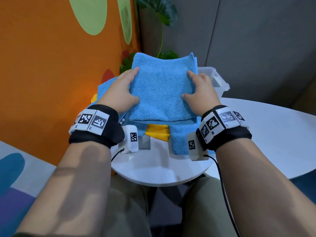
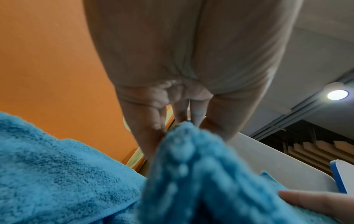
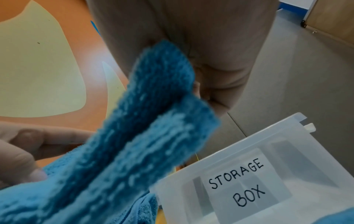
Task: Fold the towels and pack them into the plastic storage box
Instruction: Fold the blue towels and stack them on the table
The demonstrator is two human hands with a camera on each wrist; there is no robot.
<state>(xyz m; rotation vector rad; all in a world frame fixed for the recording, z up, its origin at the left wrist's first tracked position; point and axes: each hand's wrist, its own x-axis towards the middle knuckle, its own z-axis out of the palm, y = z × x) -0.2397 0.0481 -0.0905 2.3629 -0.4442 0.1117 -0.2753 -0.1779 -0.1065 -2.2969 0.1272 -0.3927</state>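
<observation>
A folded blue towel (image 1: 161, 88) is held up above the small round table, level with my hands. My left hand (image 1: 120, 90) grips its left edge, thumb on top and fingers underneath. My right hand (image 1: 199, 92) grips the right edge the same way. The left wrist view shows the towel's folded edge (image 2: 191, 174) close up below my palm. In the right wrist view the layered edge (image 3: 134, 136) hangs beside the clear plastic storage box (image 3: 249, 174), labelled "STORAGE BOX". The box (image 1: 216, 81) stands at the back right, behind the towel.
More blue towels (image 1: 179, 139) and a yellow cloth (image 1: 158, 131) lie in a pile on the white round table (image 1: 162, 170). An orange wall (image 1: 51, 74) is close on the left. A second white table (image 1: 270, 132) is at the right. A plant (image 1: 162, 31) stands behind.
</observation>
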